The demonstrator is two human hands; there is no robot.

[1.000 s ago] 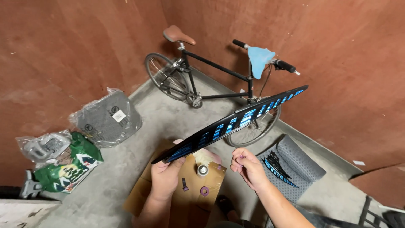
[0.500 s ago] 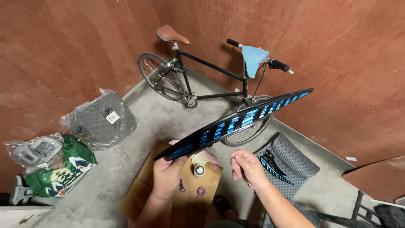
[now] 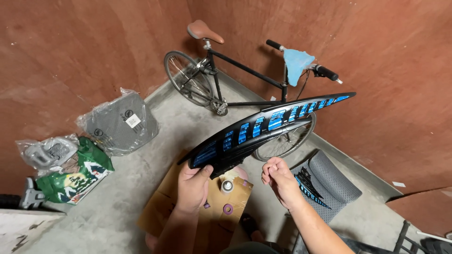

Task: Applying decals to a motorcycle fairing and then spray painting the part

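My left hand (image 3: pixel 193 187) grips the wide near end of a long black bicycle mudguard (image 3: pixel 263 129) with blue cut-out markings. The mudguard slants up to the right, its thin tip in front of the wall. My right hand (image 3: pixel 278 177) hovers just under the mudguard's middle, fingers curled and pinched together; I cannot tell whether anything small is between them. Below my hands lies a flat piece of brown cardboard (image 3: pixel 162 207) with a small round cap (image 3: pixel 227 186) and a purple washer (image 3: pixel 228 209) on it.
A black bicycle (image 3: pixel 235 80) with a brown saddle and a blue cloth on the handlebar leans in the wall corner. A grey bagged part (image 3: pixel 120 123), a clear bag with a grey part (image 3: pixel 47 151) and a green bag (image 3: pixel 77 176) lie left. A second mudguard on grey padding (image 3: pixel 325 181) lies right.
The view has shifted slightly, and the bags have slid left in the picture. My hands and the mudguard keep almost the same pose.
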